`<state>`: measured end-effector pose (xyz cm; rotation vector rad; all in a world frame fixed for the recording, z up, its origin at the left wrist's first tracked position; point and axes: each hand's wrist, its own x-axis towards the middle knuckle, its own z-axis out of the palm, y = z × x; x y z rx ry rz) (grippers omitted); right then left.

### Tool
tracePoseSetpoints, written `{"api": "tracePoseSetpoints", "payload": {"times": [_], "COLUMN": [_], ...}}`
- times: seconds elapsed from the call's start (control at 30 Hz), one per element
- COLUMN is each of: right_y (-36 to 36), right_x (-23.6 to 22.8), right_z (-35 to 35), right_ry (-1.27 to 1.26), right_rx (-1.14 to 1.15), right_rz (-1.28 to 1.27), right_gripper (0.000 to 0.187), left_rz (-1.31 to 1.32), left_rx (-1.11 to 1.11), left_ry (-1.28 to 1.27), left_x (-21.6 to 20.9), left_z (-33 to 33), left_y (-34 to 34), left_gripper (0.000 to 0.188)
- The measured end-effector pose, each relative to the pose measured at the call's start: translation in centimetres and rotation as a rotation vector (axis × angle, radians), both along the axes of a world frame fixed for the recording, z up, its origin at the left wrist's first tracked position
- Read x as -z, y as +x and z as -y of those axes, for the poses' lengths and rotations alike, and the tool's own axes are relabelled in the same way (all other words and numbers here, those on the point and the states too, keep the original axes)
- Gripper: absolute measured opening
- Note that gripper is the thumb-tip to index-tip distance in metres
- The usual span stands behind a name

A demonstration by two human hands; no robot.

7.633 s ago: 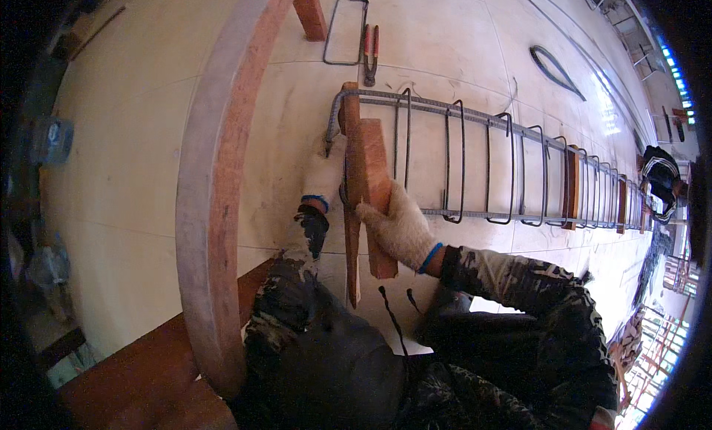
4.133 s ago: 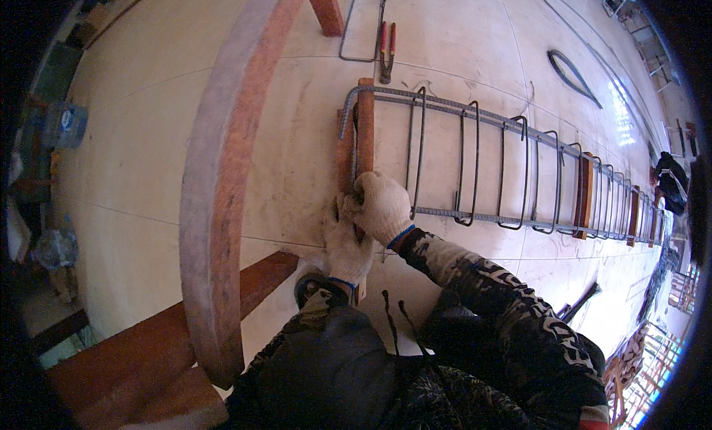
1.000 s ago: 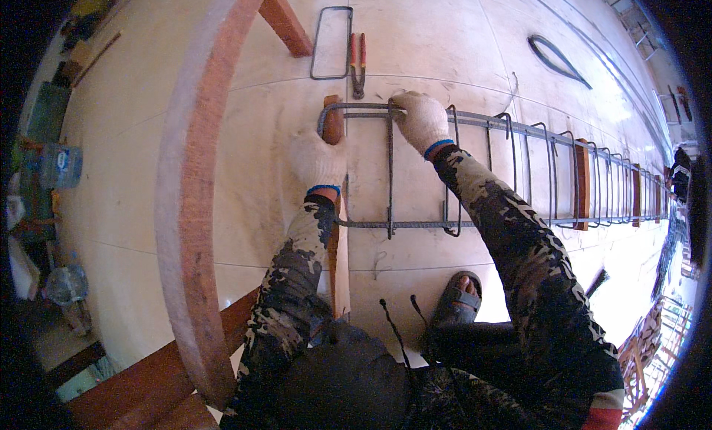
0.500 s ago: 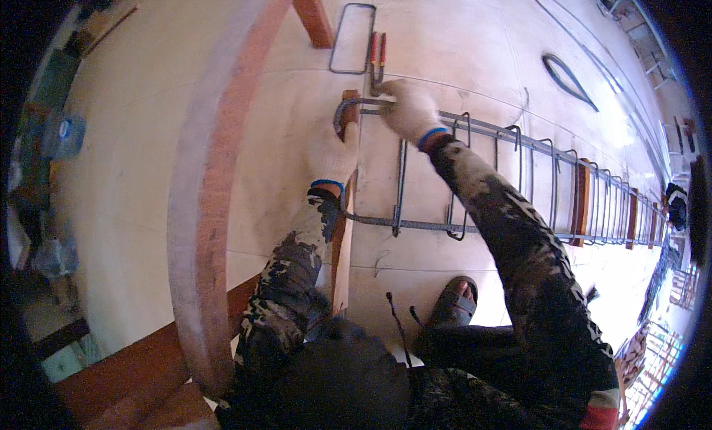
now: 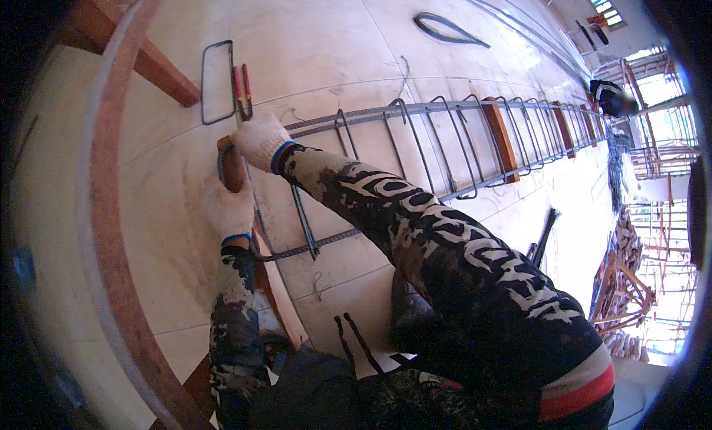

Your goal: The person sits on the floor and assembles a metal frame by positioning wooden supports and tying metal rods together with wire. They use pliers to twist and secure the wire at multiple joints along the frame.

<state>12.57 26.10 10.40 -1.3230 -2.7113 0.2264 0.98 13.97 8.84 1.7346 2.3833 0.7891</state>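
Note:
My two hands, in white knit gloves with blue cuffs, work close together at the near left end of a long steel rebar cage [image 5: 356, 117]. My left hand [image 5: 228, 207] is closed round the bent bar end beside an upright-looking wooden piece [image 5: 233, 167]. Just above it, my right hand [image 5: 261, 139] grips the end of the upper bar; its fingertips are partly hidden. Red-handled pincers [image 5: 243, 89] lie on the floor right beyond my right hand, next to a rectangular wire stirrup [image 5: 216, 81]. Several stirrups hang along the cage.
A curved-looking reddish timber [image 5: 111, 207] runs along my left, with a second timber [image 5: 167, 74] behind. Wooden blocks [image 5: 501, 139] stand under the cage. A bent wire loop [image 5: 449, 31] lies on the tiled floor. Another person [image 5: 612, 98] is at the cage's far end.
My view has turned, so the cage now slants up to the right. My right hand has moved nearer my left, over the bar end. The pincers stay on the floor.

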Motion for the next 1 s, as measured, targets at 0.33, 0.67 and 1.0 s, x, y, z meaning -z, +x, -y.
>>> {"api": "tracePoseSetpoints", "payload": {"times": [0.33, 0.67, 1.0], "right_y": [-0.2, 0.8, 1.5], "right_x": [0.9, -0.6, 0.2], "right_z": [-1.0, -0.6, -0.1], "right_ry": [-0.116, -0.046, 0.021], "right_rx": [0.041, -0.048, 0.125], "right_rz": [0.015, 0.036, -0.232], "right_gripper": [0.022, 0.022, 0.034], "left_rz": [-0.03, -0.014, 0.71], "left_rx": [-0.008, 0.018, -0.086], "left_ry": [0.064, -0.064, -0.172], "left_x": [5.9, 0.2, 0.9], "left_z": [0.0, 0.6, 7.1], "left_y": [-1.6, -0.7, -2.8], "left_gripper": [0.067, 0.06, 0.062]}}
